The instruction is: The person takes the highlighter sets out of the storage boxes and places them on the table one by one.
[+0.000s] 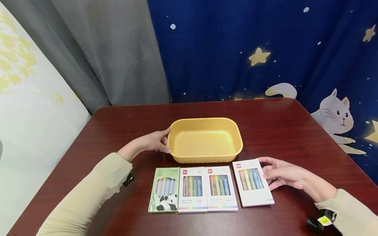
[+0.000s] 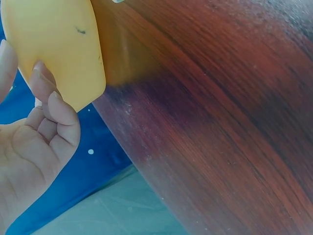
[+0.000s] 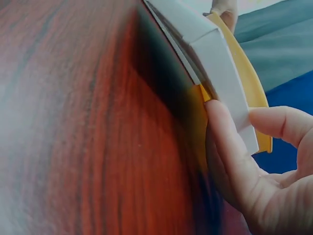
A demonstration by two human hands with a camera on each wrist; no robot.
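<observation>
My left hand [image 1: 156, 141] holds the left end of a yellow plastic basin [image 1: 206, 159], thumb near its front corner and a finger near its back corner. In the left wrist view, bent fingers [image 2: 63, 110] lie against the basin's outer wall [image 2: 73, 49]. My right hand [image 1: 284, 173] pinches the right edge of a white box of colored pens [image 1: 255, 198], thumb on the windowed face. That box is tilted, and in the right wrist view its white side [image 3: 220, 68] stands raised over the table. Nothing shows inside the basin.
Left of the held box, a green panda box of pens [image 1: 163, 190] and two more white pen boxes [image 1: 193, 203] [image 1: 222, 203] lie side by side in front of the basin. All are on a dark red wooden table [image 1: 127, 118]. Curtains [image 1: 206, 49] hang behind its far edge.
</observation>
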